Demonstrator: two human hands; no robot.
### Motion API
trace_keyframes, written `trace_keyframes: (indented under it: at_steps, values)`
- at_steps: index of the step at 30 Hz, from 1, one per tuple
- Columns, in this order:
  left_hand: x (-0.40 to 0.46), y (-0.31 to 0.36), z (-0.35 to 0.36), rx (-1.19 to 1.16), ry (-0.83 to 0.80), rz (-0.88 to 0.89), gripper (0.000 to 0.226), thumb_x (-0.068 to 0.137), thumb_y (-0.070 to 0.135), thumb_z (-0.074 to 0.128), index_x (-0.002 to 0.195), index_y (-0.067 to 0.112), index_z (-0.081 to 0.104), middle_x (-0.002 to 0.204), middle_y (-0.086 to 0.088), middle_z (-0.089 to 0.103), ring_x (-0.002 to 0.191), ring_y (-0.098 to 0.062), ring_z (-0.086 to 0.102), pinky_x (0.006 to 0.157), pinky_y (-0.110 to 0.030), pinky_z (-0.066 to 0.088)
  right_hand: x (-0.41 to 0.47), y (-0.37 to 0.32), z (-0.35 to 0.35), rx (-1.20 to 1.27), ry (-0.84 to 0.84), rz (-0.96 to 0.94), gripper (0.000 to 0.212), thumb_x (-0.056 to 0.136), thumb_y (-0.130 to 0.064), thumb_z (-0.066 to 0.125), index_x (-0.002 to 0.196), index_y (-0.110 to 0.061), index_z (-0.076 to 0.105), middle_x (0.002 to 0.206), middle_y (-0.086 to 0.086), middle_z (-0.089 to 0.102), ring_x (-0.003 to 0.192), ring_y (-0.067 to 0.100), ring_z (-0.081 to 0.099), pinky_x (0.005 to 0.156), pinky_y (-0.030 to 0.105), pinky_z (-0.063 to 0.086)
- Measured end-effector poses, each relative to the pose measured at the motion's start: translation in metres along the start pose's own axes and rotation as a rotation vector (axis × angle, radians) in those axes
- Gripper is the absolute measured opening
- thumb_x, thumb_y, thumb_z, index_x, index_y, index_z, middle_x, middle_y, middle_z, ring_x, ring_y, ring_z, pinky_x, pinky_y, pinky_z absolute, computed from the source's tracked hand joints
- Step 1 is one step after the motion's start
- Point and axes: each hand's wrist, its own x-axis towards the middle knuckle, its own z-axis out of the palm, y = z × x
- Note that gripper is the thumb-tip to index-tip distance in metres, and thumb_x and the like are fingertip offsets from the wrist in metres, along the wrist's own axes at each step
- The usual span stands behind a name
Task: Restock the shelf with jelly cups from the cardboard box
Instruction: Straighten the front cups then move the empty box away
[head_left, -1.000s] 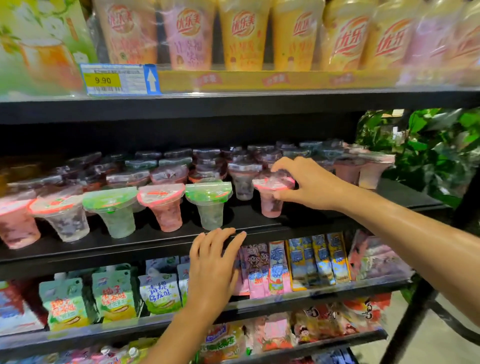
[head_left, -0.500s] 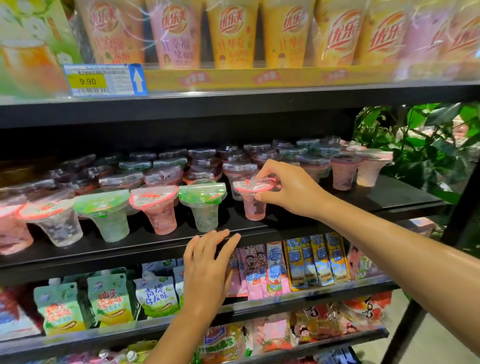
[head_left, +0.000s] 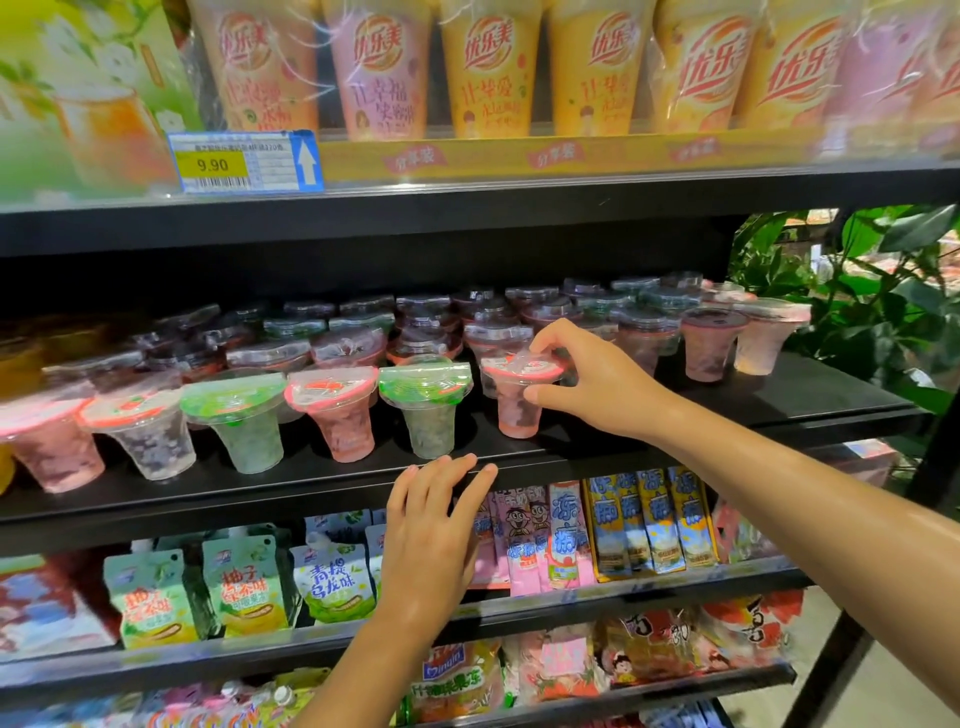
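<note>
Leftward since a second ago, the pink jelly cup (head_left: 519, 397) now stands beside the green-lidded cup (head_left: 427, 405), pinched by the right hand (head_left: 597, 382). Nearest, the left hand (head_left: 431, 535) lies flat, fingers straight, on the shelf (head_left: 260, 491) edge. Upper left, farther back, a price tag (head_left: 244, 162) reads 9.90 — below "优乐美" cups (head_left: 488, 67).

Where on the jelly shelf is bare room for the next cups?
Free: the black shelf board right of the pink-lidded cup that the right hand holds, in front of the two end cups. Crowded: the front row from the green-lidded cup leftward, and the rows behind. The left hand rests on the shelf edge.
</note>
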Motion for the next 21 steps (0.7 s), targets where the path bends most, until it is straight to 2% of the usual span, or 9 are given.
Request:
trace_keyframes:
  at_steps: [4,11,14,18,21]
  values:
    - [-0.003,-0.004,-0.001,0.012,-0.038,0.022,0.097,0.055,0.003,0.087,0.141,0.020,0.047,0.140,-0.006,0.050,0.131,-0.028,0.044,0.117,-0.045,0.022,-0.003,-0.001,0.005,0.015,-0.011,-0.001,0.045,0.086,-0.028,0.076,0.123,-0.025,0.050,0.120,-0.006,0.056,0.108,0.011,0.055,0.091,0.029,0.047]
    - [-0.005,-0.005,-0.007,0.010,-0.112,0.023,0.098,0.058,0.007,0.085,0.145,0.022,0.042,0.147,-0.003,0.046,0.136,-0.025,0.041,0.120,-0.043,0.018,-0.004,-0.003,0.006,0.022,0.004,0.014,0.045,0.089,-0.035,0.071,0.128,-0.029,0.049,0.127,-0.008,0.053,0.118,0.014,0.049,0.100,0.038,0.045]
    - [-0.004,-0.004,-0.010,-0.013,-0.111,-0.002,0.088,0.066,0.012,0.082,0.145,0.023,0.043,0.148,0.000,0.045,0.138,-0.022,0.040,0.122,-0.042,0.018,-0.005,-0.008,0.008,0.009,0.037,0.022,0.054,0.090,-0.038,0.067,0.138,-0.029,0.045,0.132,-0.008,0.048,0.127,0.016,0.041,0.105,0.039,0.039]
    - [-0.002,0.003,-0.024,-0.181,-0.088,-0.114,0.064,0.084,0.015,0.069,0.144,0.023,0.046,0.147,0.008,0.045,0.140,-0.012,0.037,0.122,-0.042,0.020,-0.012,-0.022,0.010,-0.038,0.111,-0.027,0.059,0.091,-0.035,0.065,0.144,-0.026,0.041,0.143,-0.002,0.042,0.136,0.021,0.031,0.112,0.049,0.032]
    - [-0.001,0.007,-0.047,-0.336,-0.073,-0.211,0.061,0.092,0.016,0.059,0.148,0.028,0.040,0.149,0.012,0.042,0.140,-0.007,0.035,0.119,-0.032,0.024,-0.021,-0.038,0.014,-0.080,0.124,-0.102,0.064,0.088,-0.044,0.056,0.147,-0.027,0.037,0.152,-0.001,0.034,0.143,0.022,0.026,0.115,0.052,0.028]
